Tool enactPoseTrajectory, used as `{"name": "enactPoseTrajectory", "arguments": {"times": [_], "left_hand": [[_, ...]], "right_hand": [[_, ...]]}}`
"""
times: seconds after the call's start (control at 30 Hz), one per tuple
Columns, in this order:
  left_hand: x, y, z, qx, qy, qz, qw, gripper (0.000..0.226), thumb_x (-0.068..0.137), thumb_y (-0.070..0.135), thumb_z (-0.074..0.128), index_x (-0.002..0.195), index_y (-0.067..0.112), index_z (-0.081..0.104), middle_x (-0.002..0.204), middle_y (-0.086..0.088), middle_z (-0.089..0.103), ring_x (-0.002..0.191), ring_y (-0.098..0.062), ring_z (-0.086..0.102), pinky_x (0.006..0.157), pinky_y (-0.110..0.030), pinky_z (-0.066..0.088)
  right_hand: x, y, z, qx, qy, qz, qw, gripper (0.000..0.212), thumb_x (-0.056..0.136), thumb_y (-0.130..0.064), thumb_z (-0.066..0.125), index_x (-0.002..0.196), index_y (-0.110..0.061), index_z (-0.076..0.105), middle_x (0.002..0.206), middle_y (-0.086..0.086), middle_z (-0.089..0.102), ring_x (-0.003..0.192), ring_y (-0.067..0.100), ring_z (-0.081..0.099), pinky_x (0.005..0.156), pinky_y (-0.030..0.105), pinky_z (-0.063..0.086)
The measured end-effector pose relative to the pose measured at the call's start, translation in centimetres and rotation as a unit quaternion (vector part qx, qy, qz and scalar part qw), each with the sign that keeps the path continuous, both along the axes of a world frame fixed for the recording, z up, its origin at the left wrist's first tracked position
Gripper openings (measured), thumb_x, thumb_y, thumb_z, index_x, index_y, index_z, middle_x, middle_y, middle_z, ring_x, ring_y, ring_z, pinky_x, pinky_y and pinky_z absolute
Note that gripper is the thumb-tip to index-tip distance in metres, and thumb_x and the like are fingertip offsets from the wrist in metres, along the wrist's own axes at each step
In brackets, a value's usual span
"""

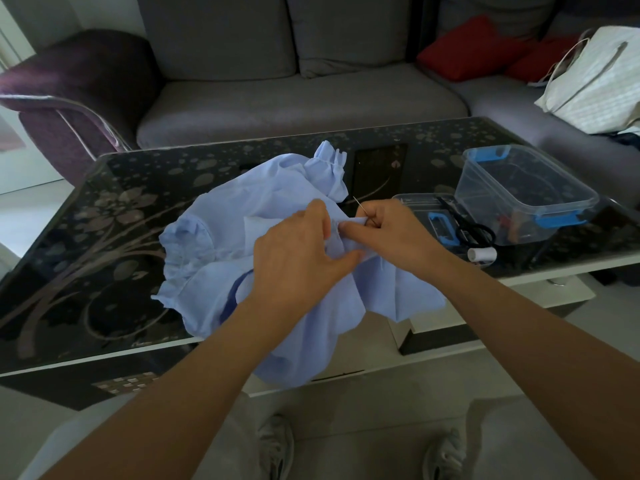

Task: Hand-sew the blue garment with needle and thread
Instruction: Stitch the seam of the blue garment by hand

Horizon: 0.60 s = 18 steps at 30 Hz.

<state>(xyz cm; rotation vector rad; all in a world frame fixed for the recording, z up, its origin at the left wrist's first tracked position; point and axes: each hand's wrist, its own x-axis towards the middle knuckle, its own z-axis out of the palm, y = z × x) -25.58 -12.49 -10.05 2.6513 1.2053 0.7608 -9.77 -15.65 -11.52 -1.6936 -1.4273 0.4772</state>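
The light blue garment [221, 237] lies crumpled on the dark glass table [104, 258], part of it hanging over the near edge. My left hand [298, 251] grips a fold of the cloth, thumb and fingers closed on it. Just to its right, my right hand [391, 226] pinches the thin needle [360, 205], whose point sticks up and to the left above the same fold. The two hands nearly touch at the fold. I cannot make out the thread.
A clear plastic box with blue clips [526, 192] stands at the table's right, its lid [429, 216] beside it. Black scissors [467, 226] and a white thread spool [482, 254] lie near them. A grey sofa [298, 98] is behind the table.
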Motion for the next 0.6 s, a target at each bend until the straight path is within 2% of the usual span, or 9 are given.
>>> {"name": "enactPoseTrajectory", "arguments": {"times": [0.07,0.13,0.23,0.33,0.43,0.53,0.57,0.6], "left_hand": [[-0.2,0.4,-0.2,0.024,0.055,0.012,0.998,0.041,0.091,0.061,0.048,0.102,0.022,0.049,0.092,0.003,0.055,0.086,-0.013,0.057,0.075,-0.022,0.038],[-0.4,0.8,-0.7,0.023,0.061,0.016,0.998,0.033,0.096,0.051,0.050,0.107,0.020,0.053,0.091,0.003,0.057,0.084,-0.013,0.059,0.072,-0.022,0.037],[-0.6,1.1,-1.1,0.007,0.025,0.019,0.999,0.020,0.095,0.037,0.055,0.102,0.019,0.059,0.086,0.001,0.065,0.073,-0.011,0.054,0.066,-0.021,0.035],[-0.8,1.9,-0.7,-0.094,-0.060,0.009,0.994,0.009,0.091,0.030,0.064,0.089,0.021,0.066,0.083,0.003,0.069,0.076,-0.012,0.062,0.070,-0.021,0.041],[-1.8,3.3,0.3,-0.233,-0.178,0.005,0.956,0.014,0.086,0.020,0.072,0.074,0.027,0.068,0.079,0.010,0.070,0.076,-0.011,0.066,0.074,-0.024,0.052],[-2.3,3.8,1.3,-0.404,-0.277,0.011,0.872,0.014,0.089,0.011,0.068,0.077,0.019,0.069,0.078,-0.001,0.069,0.071,-0.015,0.066,0.060,-0.017,0.057],[-2.3,3.8,1.4,-0.426,-0.286,0.016,0.858,0.013,0.092,0.012,0.064,0.080,0.017,0.067,0.080,-0.002,0.067,0.071,-0.013,0.064,0.059,-0.015,0.056],[-2.0,3.8,1.3,-0.425,-0.279,0.019,0.861,0.014,0.095,0.015,0.060,0.082,0.017,0.064,0.082,0.000,0.065,0.074,-0.012,0.062,0.062,-0.016,0.055]], "right_hand": [[0.0,0.0,0.0,0.007,-0.007,-0.019,1.000,0.042,0.090,-0.022,0.068,0.056,-0.019,0.044,0.052,-0.004,0.040,0.044,-0.003,0.043,0.050,0.007,0.036],[0.0,-0.1,0.0,0.012,-0.002,-0.022,1.000,0.042,0.089,-0.024,0.069,0.056,-0.020,0.042,0.052,-0.003,0.038,0.044,-0.002,0.043,0.050,0.008,0.035],[0.1,-0.1,-0.1,0.022,0.011,-0.020,0.999,0.044,0.088,-0.022,0.071,0.054,-0.021,0.042,0.050,-0.005,0.037,0.043,0.000,0.042,0.049,0.009,0.034],[0.1,-0.1,-0.1,0.020,0.012,-0.025,0.999,0.043,0.089,-0.023,0.069,0.056,-0.019,0.042,0.052,-0.003,0.038,0.044,-0.001,0.042,0.049,0.008,0.034],[0.5,-0.1,0.2,0.007,0.034,-0.027,0.999,0.036,0.088,-0.026,0.069,0.062,-0.015,0.047,0.057,0.000,0.043,0.046,-0.003,0.043,0.050,0.006,0.036],[0.6,-0.3,0.3,-0.015,0.033,0.014,0.999,0.025,0.089,-0.026,0.068,0.077,-0.007,0.057,0.062,0.000,0.048,0.052,-0.004,0.049,0.056,0.004,0.041],[0.6,-0.3,0.3,-0.020,0.033,0.029,0.999,0.024,0.089,-0.025,0.068,0.081,-0.004,0.059,0.062,0.000,0.049,0.053,-0.003,0.050,0.058,0.004,0.042],[0.5,-0.3,0.3,-0.023,0.034,0.041,0.998,0.025,0.089,-0.024,0.068,0.085,-0.001,0.060,0.062,0.001,0.049,0.053,-0.002,0.050,0.058,0.005,0.043]]}}
